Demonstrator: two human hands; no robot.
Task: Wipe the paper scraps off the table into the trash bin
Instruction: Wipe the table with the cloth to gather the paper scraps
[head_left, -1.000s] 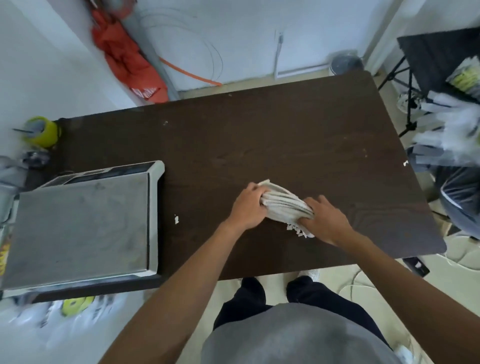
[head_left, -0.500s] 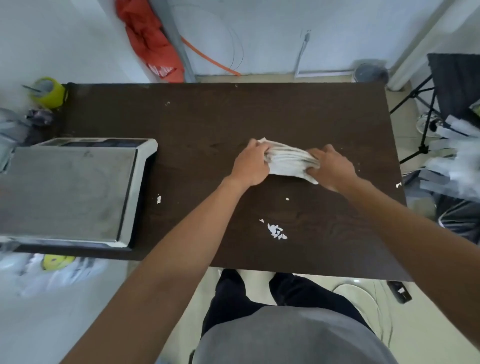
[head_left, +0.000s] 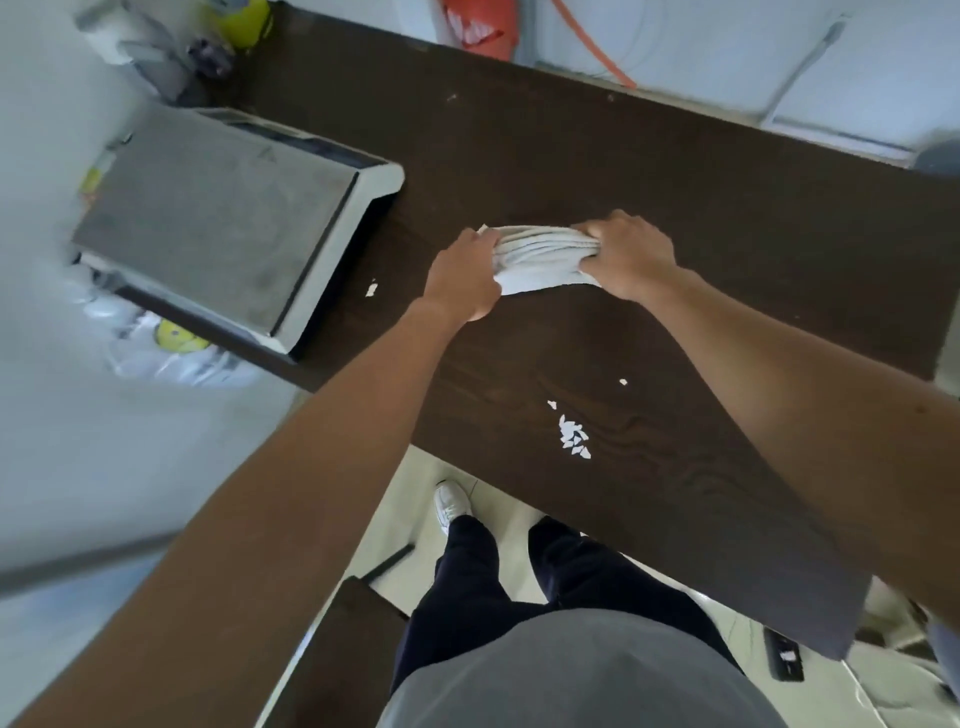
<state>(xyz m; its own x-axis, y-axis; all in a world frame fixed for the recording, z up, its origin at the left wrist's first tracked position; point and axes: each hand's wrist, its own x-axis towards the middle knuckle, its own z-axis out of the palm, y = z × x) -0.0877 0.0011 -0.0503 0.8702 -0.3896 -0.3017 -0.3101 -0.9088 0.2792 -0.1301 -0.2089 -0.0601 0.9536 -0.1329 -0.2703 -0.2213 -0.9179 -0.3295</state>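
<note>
Presently: scrap pile (head_left: 574, 436) lies near counter (head_left: 727, 249) front edge, stray scrap (head_left: 371, 288) left by grey machine (head_left: 223, 218) | step: gather cloth (head_left: 540, 257), press flat, sweep scraps together toward edge; bin not visible | grip: left hand (head_left: 462, 275) and right hand (head_left: 626, 254) both clenched on cloth ends, cloth touching counter beyond pile.

Looks like storage/work rm: dark table (head_left: 727, 218), platform scale (head_left: 218, 228) (dusty), orange cable (head_left: 597, 52).
</note>
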